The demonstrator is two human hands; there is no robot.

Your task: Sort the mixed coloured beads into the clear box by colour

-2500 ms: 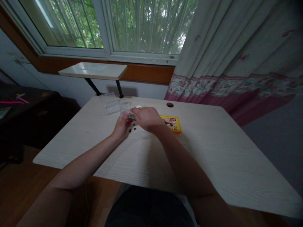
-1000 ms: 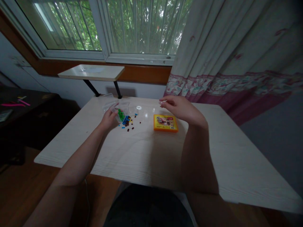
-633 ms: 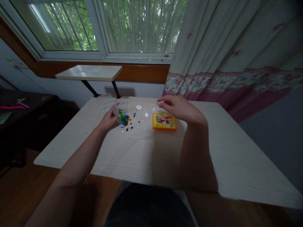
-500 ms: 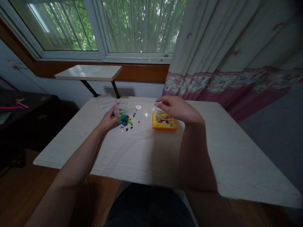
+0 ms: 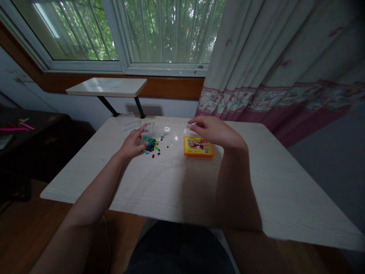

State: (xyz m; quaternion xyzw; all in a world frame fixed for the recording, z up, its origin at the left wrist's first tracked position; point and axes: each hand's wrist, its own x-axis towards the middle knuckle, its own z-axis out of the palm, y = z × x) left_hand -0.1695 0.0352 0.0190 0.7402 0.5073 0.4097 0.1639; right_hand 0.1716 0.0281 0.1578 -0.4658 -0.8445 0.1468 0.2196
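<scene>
My left hand (image 5: 133, 144) is closed on a clear plastic bag (image 5: 148, 131), thumb on the near side and fingers behind. The bag is tilted over a small heap of tiny building bricks (image 5: 152, 144) in blue, green, yellow, black and brown. Several loose pieces lie around the heap. My right hand (image 5: 212, 130) hovers above and behind a flat yellow-orange box (image 5: 198, 147) with a printed lid. Its fingertips are pinched together; whether a tiny piece is between them I cannot make out.
More clear plastic packaging (image 5: 128, 125) lies at the back left of the white table (image 5: 159, 190). Behind it, a small raised shelf (image 5: 114, 87) stands on black legs. A curtain (image 5: 256, 76) hangs at the back right, beside a window.
My left hand has shifted slightly to the right with the bag. Green pieces seen near the bag's mouth now sit lower, at the heap. My right hand has hardly moved.
</scene>
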